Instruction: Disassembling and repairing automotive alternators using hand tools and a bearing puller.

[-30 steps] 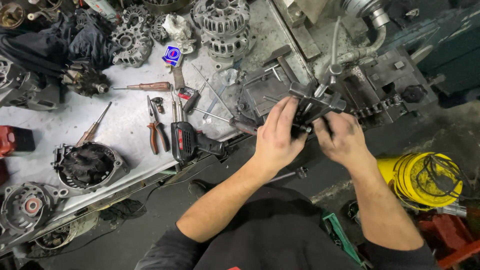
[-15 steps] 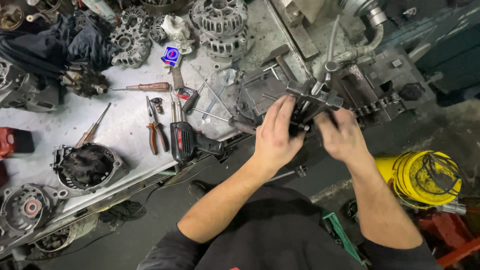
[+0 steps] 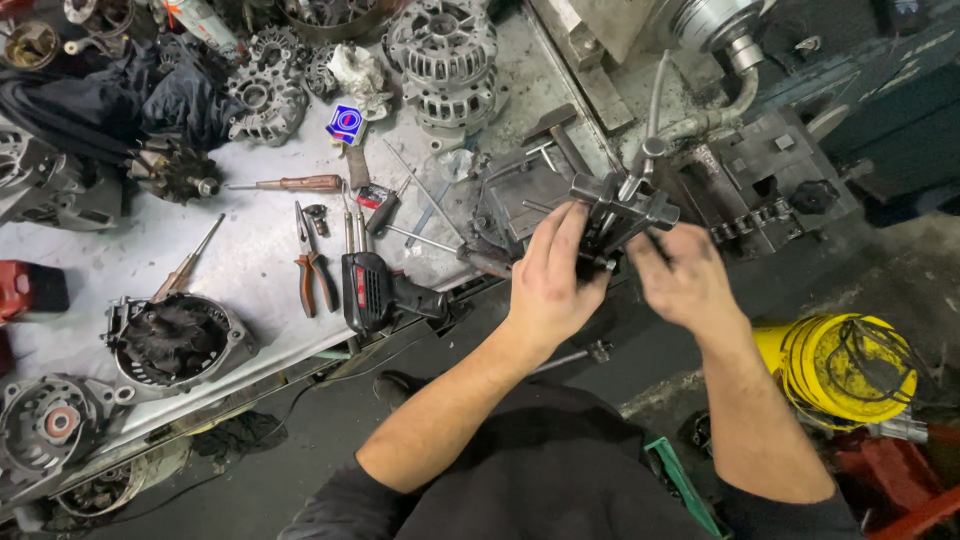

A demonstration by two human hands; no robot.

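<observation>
Both hands grip a dark metal puller (image 3: 622, 212) just off the bench's (image 3: 240, 260) right edge. The left hand (image 3: 548, 278) has its fingers clenched around its body. The right hand (image 3: 682, 275) grasps its lower side.

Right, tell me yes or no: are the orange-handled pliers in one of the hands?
No, the orange-handled pliers lie on the bench, while the left hand and right hand grip a dark metal puller.

Auto-electric repair workshop, greasy workbench (image 3: 250, 265), alternator housings (image 3: 445, 55), pliers (image 3: 313, 262), screwdrivers (image 3: 295, 184), lathe (image 3: 720, 30)
</observation>
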